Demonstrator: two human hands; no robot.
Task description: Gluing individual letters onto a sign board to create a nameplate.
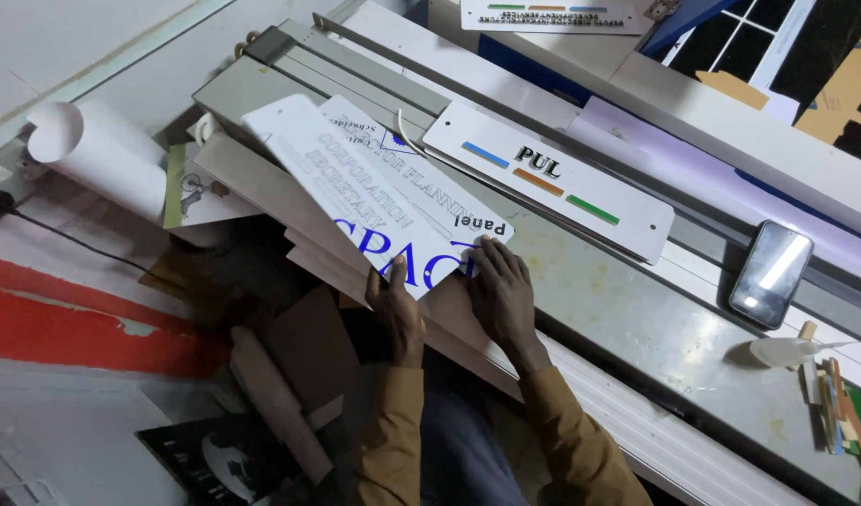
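Hands [398, 314] [501, 290] flat, grip released, on white sign panel [374, 178] — phone [771, 274], paper roll [98, 150] nearby

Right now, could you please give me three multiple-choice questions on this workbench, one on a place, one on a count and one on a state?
1. Where does the phone lie?
A. On the metal bench, right of the long white sign
B. On the paper roll
C. In the left hand

2. How many coloured bars does the long white sign show?
A. One
B. Three
C. Five

3. What are both hands doing?
A. Hanging free
B. Gripping the phone
C. Resting on the lettered white panel

Answers:
1 A, since the phone rests on the bench beyond the sign's right end.
2 B: blue, orange and green.
3 C, as the left hand and right hand touch the panel's near end.
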